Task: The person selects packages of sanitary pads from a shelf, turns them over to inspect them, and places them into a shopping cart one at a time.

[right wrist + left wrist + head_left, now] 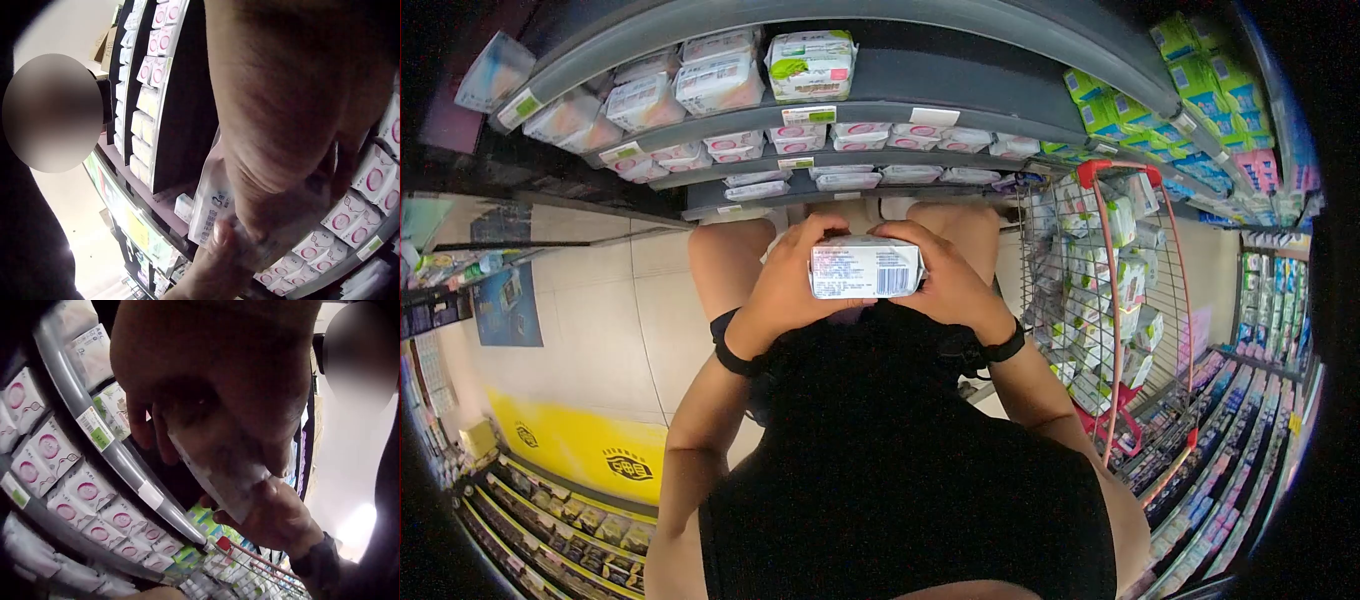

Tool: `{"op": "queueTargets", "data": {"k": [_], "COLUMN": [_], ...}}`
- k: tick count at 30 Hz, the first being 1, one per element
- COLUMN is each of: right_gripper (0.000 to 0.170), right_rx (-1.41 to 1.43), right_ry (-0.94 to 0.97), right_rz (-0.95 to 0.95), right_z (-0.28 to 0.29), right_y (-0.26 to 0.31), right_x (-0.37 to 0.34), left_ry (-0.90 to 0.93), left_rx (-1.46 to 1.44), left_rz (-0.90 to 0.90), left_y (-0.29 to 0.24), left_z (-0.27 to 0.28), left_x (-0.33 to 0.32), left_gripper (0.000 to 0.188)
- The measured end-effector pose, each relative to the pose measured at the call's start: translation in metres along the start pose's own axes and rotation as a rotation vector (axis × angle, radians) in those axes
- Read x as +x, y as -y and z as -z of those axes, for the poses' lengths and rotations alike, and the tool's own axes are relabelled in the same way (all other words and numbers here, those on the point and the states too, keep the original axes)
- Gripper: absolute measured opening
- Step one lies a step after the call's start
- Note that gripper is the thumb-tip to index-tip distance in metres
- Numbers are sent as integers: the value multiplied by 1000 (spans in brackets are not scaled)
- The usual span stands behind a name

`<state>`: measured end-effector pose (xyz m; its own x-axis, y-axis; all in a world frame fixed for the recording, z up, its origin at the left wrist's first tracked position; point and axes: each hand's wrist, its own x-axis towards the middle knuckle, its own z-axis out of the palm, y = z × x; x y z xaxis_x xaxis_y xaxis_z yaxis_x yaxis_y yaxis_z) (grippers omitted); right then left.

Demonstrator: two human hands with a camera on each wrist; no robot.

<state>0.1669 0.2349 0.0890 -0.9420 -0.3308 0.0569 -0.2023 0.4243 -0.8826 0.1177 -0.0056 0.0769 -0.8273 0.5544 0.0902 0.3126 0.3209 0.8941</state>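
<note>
A white pack of sanitary pads [867, 268] is held in front of the person's lap, its printed side with a barcode facing up toward the head camera. The left hand [792, 281] grips its left end and the right hand [948, 277] its right end, fingers curled over the far edge. Seen from the left wrist, the pack [212, 472] is mostly shadowed under the left hand [212, 369]. In the right wrist view, blue print shows on the plastic-wrapped pack [215, 200], next to the left thumb [220, 234].
Ahead stands a grey shelf [960, 118] with rows of similar packs and one green-and-white pack [811, 66]. A wire shopping cart [1108, 300] with red trim, loaded with packs, stands close on the right. Behind on the left lies a yellow floor sticker [580, 445].
</note>
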Motion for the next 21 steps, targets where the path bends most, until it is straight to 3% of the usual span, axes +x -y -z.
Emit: {"op": "queueTargets", "data": {"k": [8, 15, 21], "right_gripper": [67, 62, 61], "right_rx": [11, 40, -86], "right_ry": [13, 13, 49], "right_rz": [-82, -97, -86], "right_z": [-2, -8, -5], "right_y": [1, -3, -1], "right_x": [-8, -13, -13], "left_ry": [33, 32, 129], "left_rx": [37, -57, 95], "left_rz": [-18, 90, 170], "left_y": [-2, 6, 7], "left_z": [-3, -18, -12], "left_x": [1, -15, -16], "left_gripper": [77, 79, 80]}}
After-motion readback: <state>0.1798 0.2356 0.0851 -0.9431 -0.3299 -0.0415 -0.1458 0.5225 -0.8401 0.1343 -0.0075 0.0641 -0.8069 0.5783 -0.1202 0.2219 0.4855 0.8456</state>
